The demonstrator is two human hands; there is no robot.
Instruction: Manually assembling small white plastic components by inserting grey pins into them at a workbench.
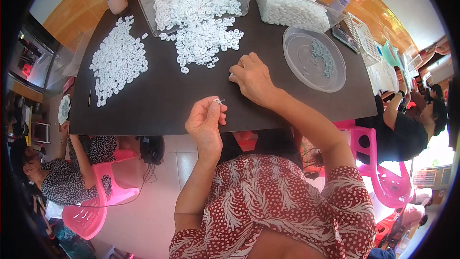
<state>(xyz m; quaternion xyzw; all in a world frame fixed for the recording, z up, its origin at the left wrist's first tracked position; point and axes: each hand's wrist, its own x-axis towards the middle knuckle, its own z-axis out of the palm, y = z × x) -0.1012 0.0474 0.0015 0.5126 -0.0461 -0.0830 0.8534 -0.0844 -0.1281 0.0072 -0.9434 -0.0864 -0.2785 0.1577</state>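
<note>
Near the table's front edge, my left hand (205,121) pinches a small white plastic piece (217,100) with a thin grey pin showing at it. Farther up and to the right, my right hand (254,80) is closed, palm down, over the tabletop. Something small and white (232,76) shows at its fingertips; its kind is hard to make out. Beyond that hand lies a heap of white oval plastic pieces with holes (203,43). To its right, a round clear plastic dish (298,73) holds small grey-green pins (322,56).
Another heap of white pieces (120,60) covers the table's left side. Two clear bins of white pieces, one tipped toward me (196,2) and one at the right (297,12), stand at the back. A phone (345,40) lies beside a white basket (362,38). People sit at both sides.
</note>
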